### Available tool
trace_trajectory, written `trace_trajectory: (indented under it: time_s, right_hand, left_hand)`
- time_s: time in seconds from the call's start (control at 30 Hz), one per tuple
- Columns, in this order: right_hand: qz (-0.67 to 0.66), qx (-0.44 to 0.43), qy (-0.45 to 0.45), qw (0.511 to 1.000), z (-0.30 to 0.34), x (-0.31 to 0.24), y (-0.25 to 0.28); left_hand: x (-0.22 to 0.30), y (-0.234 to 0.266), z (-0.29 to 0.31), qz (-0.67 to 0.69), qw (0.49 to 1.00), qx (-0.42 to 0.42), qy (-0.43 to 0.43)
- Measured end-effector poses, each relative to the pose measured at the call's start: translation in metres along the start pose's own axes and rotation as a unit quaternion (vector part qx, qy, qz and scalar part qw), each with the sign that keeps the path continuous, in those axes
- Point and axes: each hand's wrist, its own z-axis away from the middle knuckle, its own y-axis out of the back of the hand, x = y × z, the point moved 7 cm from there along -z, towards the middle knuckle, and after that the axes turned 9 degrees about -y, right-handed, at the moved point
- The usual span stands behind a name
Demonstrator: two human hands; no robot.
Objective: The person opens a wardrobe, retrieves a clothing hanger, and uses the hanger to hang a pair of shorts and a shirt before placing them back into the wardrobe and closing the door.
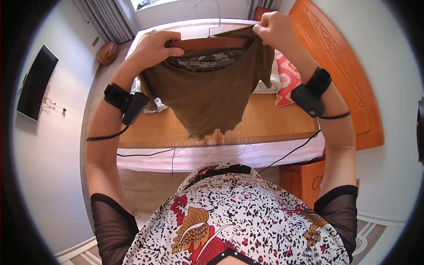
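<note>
A brown wooden clothes hanger [207,43] with a metal hook is held up in front of me, the hook upward. From it hangs an olive-brown shirt [212,95], its wide neckline open and a patterned inside showing. My left hand [154,49] is closed around the hanger's left end, thumb in front, with the shirt's left shoulder beside it. Higher up on the right, my right hand [274,29] pinches the shirt's shoulder fabric and pulls it taut past the hanger's right end. That end is partly hidden by the cloth.
Behind the shirt stands a bed with a tan woven mat [278,119] and a carved wooden headboard [349,70]. A red patterned pillow [287,81] lies near it. A wooden nightstand [302,179] is nearer right. A television [39,81] hangs left; a basketball [107,53] sits at the far left.
</note>
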Motion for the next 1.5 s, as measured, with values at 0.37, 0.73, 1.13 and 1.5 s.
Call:
trace_trajectory:
  time_s: [0.37, 0.73, 1.13, 1.5]
  right_hand:
    - [-0.093, -0.079, 0.033, 0.992, -0.024, -0.009, -0.017]
    - [0.035, -0.187, 0.191, 0.963, 0.01, -0.033, -0.031]
    - [-0.018, -0.182, 0.131, 0.974, 0.017, -0.039, -0.036]
    - [-0.048, -0.173, 0.146, 0.973, 0.019, -0.046, -0.036]
  left_hand:
    - [-0.004, 0.005, 0.007, 0.023, 0.999, 0.039, 0.002]
    - [0.0, 0.005, 0.005, 0.129, 0.991, 0.003, 0.033]
    - [-0.018, 0.025, 0.025, 0.267, 0.963, -0.011, 0.035]
    - [-0.082, -0.006, 0.103, 0.386, 0.908, -0.094, 0.133]
